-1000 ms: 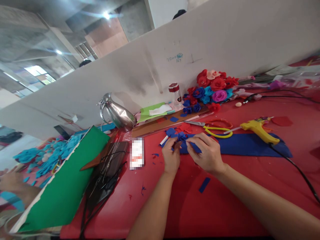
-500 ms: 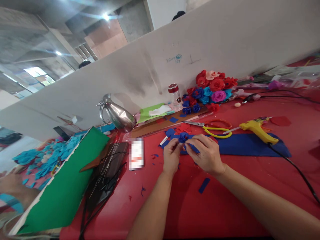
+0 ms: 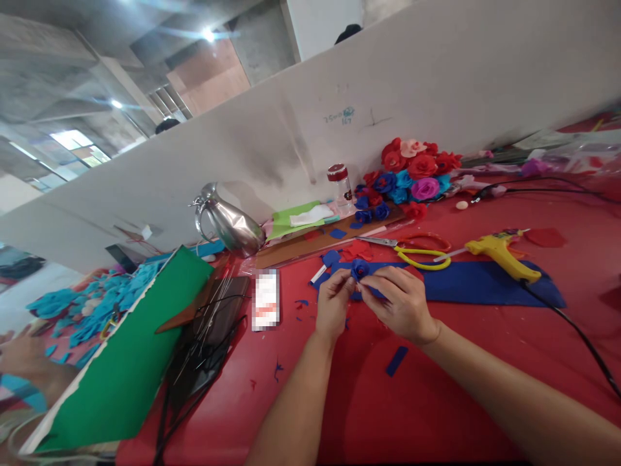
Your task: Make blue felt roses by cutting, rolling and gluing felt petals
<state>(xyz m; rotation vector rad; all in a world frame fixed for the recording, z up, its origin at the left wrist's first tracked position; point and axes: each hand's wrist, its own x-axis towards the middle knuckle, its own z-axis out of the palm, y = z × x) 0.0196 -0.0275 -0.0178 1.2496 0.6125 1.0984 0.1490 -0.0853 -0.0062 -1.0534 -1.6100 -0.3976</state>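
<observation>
A small blue paper rose (image 3: 359, 268) with a reddish centre is pinched between both hands over the red table. My left hand (image 3: 334, 301) grips its base from the left, thumb and fingers pressed together. From the other side, my right hand (image 3: 400, 301) pinches the flower's lower edge with its fingertips. Under and behind the hands stretches a long blue paper strip (image 3: 475, 283). Scissors (image 3: 422, 257) with red and yellow handles lie just beyond my right hand. To the right, a yellow glue gun (image 3: 502, 254) rests on the blue strip.
Finished paper flowers (image 3: 422, 167) are heaped by the white partition (image 3: 233, 149). A steel jug (image 3: 233, 223) and a red-lidded bottle (image 3: 339, 188) stand at the back. Left are a green board (image 3: 126, 362), a dark case with wires (image 3: 213, 323), and a co-worker's hand (image 3: 29, 362).
The blue rose has turned slightly, showing more of its face and red centre. Both hands keep almost the same place and grip. The view has shifted a little.
</observation>
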